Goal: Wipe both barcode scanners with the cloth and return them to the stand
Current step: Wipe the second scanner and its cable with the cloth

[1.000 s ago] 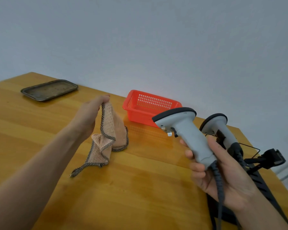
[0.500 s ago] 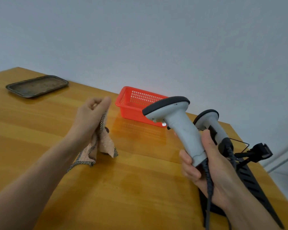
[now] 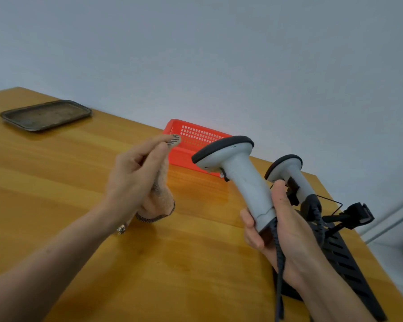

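Head view. Reaches in from the lower left with a bare forearm, left grip (image 3: pixel 135 180) raised over the table (image 3: pixel 56 182), back of the hand toward the camera. Pinches a corner of the cloth (image 3: pixel 159 201) between outstretched thumb and forefinger, near their tips; lets the rest hang bunched below the palm, hem close to the wood, touching or not cannot tell. Clenches the right grip (image 3: pixel 282 233) round the lower handle of one scanner (image 3: pixel 242 182), thumb lying up the back, fingers wrapped in front; tilts its head up and left, toward the cloth, with a small gap between.

Smooth pale grey plastic for the scanner body, a black rubbery hood round its head, a dark coiled cable (image 3: pixel 278 252) dropping from the handle's foot. Nubby peach weave for the cloth, edged in black-and-white stitching. Second scanner (image 3: pixel 289 170), same build, upright at the far end of the black slotted stand (image 3: pixel 344 252), just behind the thumb. Farther back on the glossy honey-coloured wood: a red perforated plastic basket (image 3: pixel 196 135) and a dull dark tray (image 3: pixel 45 115) with rounded corners.

Against half a second ago: no longer balls the cloth in a fist but stretches the fingers out, with the corner lifted higher and nearer the scanner's head; grasps the scanner much as before.
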